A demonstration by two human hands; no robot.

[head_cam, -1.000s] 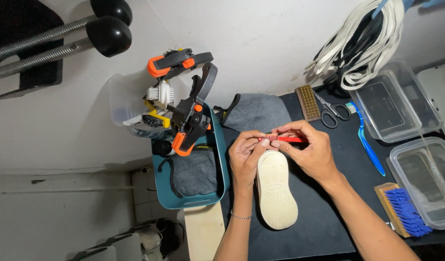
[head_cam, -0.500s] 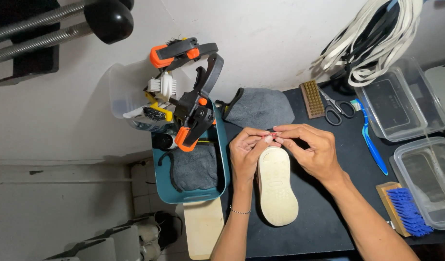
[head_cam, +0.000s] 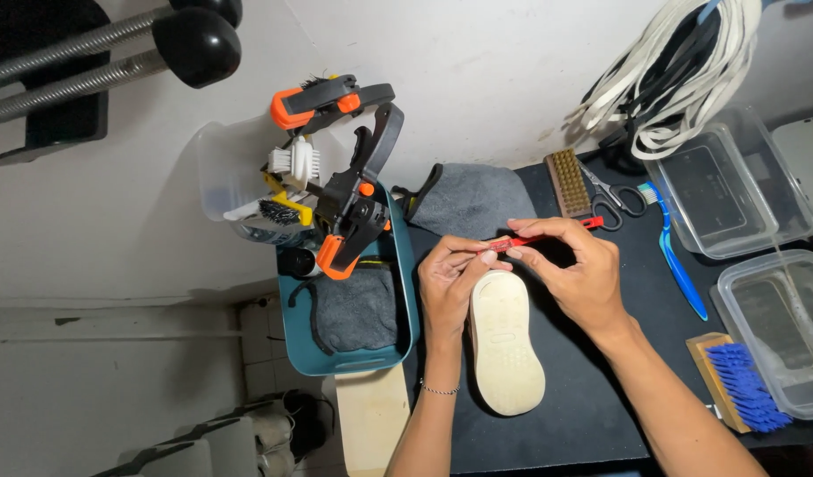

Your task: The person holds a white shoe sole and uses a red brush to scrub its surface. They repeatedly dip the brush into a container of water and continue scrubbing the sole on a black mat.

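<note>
Both hands meet over the toe of a pale shoe sole: my left hand (head_cam: 455, 278) pinches one end of a slim red tool (head_cam: 540, 234) between thumb and fingertips, and my right hand (head_cam: 572, 272) holds it further along, fingers curled around the shaft. Neither hand is spread wide — both are closed on that tool, which lies nearly level just above the sole's tip.

Under everything I have the black table (head_cam: 601, 397). On its left edge sits the teal tub (head_cam: 411, 305) with a grey cloth inside and orange-and-black clamps (head_cam: 353, 199) clipped to its rim. Two clear plastic boxes (head_cam: 724, 190) stand at the right, well apart from my hands. The cream sole (head_cam: 505, 340) lies tread up between my wrists, heel toward me. A folded grey cloth (head_cam: 472, 203) rests just beyond it. Smaller still — a blue-bristled brush (head_cam: 742, 384) near the right boxes, a wooden brush (head_cam: 567, 183), scissors (head_cam: 611, 201) beside it, and a blue toothbrush (head_cam: 680, 265).
</note>
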